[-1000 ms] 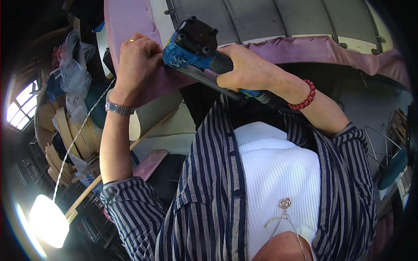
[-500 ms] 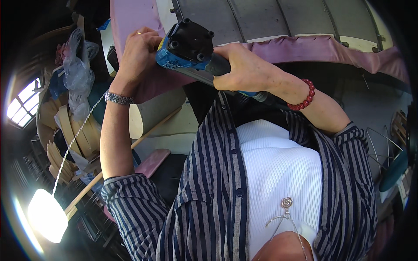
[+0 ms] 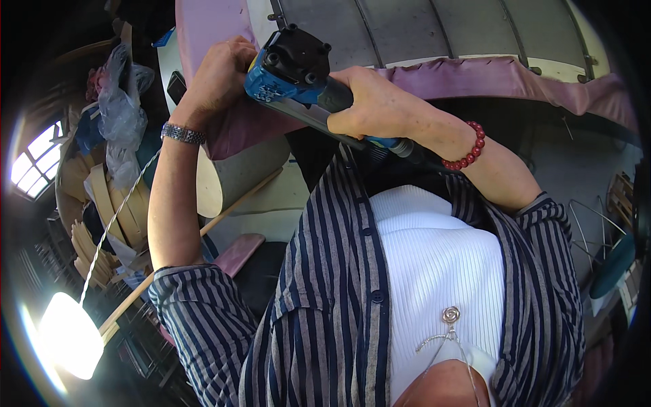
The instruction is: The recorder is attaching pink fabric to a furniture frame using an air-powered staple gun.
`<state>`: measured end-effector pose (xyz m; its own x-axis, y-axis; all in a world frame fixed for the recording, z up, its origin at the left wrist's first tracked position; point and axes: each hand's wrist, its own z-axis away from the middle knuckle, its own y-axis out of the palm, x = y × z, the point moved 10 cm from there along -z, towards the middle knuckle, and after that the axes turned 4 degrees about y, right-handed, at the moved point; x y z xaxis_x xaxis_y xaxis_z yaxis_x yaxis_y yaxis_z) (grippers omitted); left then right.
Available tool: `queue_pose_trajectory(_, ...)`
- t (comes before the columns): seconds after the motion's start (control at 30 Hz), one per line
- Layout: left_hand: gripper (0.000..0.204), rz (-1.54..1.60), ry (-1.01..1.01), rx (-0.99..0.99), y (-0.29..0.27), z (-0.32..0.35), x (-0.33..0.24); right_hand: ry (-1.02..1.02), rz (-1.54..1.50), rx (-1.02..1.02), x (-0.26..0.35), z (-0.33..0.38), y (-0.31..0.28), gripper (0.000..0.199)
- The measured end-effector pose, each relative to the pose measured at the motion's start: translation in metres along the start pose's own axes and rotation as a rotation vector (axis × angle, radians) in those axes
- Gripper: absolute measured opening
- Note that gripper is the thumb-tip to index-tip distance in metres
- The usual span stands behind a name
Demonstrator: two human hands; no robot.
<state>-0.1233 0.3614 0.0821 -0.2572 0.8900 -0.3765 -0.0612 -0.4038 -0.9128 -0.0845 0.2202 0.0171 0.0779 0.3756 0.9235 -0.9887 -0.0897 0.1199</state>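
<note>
My right hand (image 3: 376, 105) is wrapped round the dark handle of a blue and black staple gun (image 3: 288, 68). Its head sits over the edge of an upholstered frame with grey panels (image 3: 400, 30). Close by the tool's left side, my left hand (image 3: 220, 74) has its fingers curled on the pink fabric (image 3: 207, 20) at that edge; the fingertips are partly hidden. Along the frame's near rim the fabric is folded over, with a loose strip hanging below my left hand. The tool's nose is out of sight behind its head.
A lit lamp (image 3: 68, 336) hangs on a twisted white cord at the lower left. Beyond it are a clear plastic bag (image 3: 122, 115), curved wooden pieces (image 3: 115, 207) and a long wooden stick (image 3: 241, 200). A metal wire frame (image 3: 588, 227) stands at the right.
My left hand has shifted slightly up and left along the fabric. The staple gun and my right hand have moved a little to the left.
</note>
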Motion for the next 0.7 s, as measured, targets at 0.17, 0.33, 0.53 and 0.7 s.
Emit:
queue_pose_trajectory(0.17, 0.012, -0.218, -0.011, -0.015, -0.004, -0.003, 0.001, -0.098, 0.055, -0.125, 0.003, 0.020, -0.024, 0.038)
queue_pose_trajectory(0.33, 0.011, -0.227, -0.003, -0.192, -0.022, -0.001, -0.006, -0.127, 0.113, -0.290, 0.002, 0.077, -0.062, 0.033)
queue_pose_trajectory(0.53, 0.027, -0.379, -0.067, -0.446, -0.057, 0.027, -0.051, -0.013, 0.168, -0.464, -0.025, 0.126, -0.091, 0.025)
queue_pose_trajectory(0.7, 0.073, -0.417, 0.042, -0.040, 0.065, 0.064, -0.119, 0.122, 0.049, -0.644, -0.053, 0.168, -0.112, 0.017)
